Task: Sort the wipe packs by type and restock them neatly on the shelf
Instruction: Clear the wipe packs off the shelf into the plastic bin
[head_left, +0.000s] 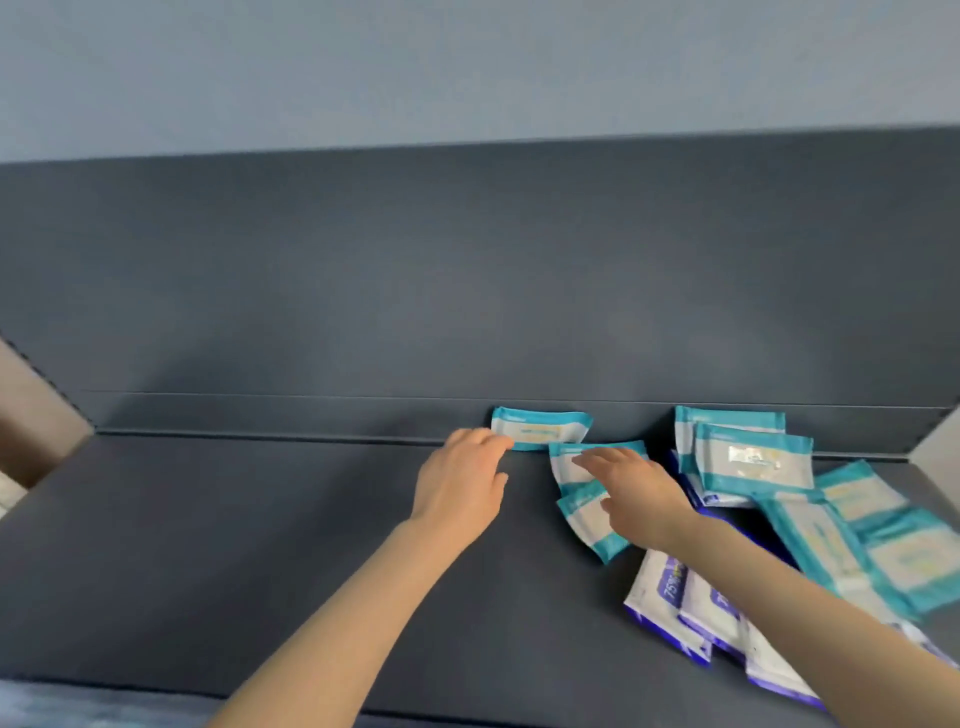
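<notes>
Shelf (260, 545), dark grey and wide, carries every pack on its right half. Against its back wall (467, 312) one teal pack (550, 428) stands leaning; the left hand (460, 480) touches that pack's left end with loosely curled fingertips, though whether they pinch it I cannot tell. Just right of the leaning pack, the right hand (636, 491) lies flat and spread, pressing on two overlapping teal packs (584, 514). Farther right of the leaning pack, a loose heap of teal packs (753, 462) slumps from the back wall toward the shelf's front. Nearer the front edge, below that heap, lie white-and-purple packs (670, 603), partly hidden under the right forearm.
</notes>
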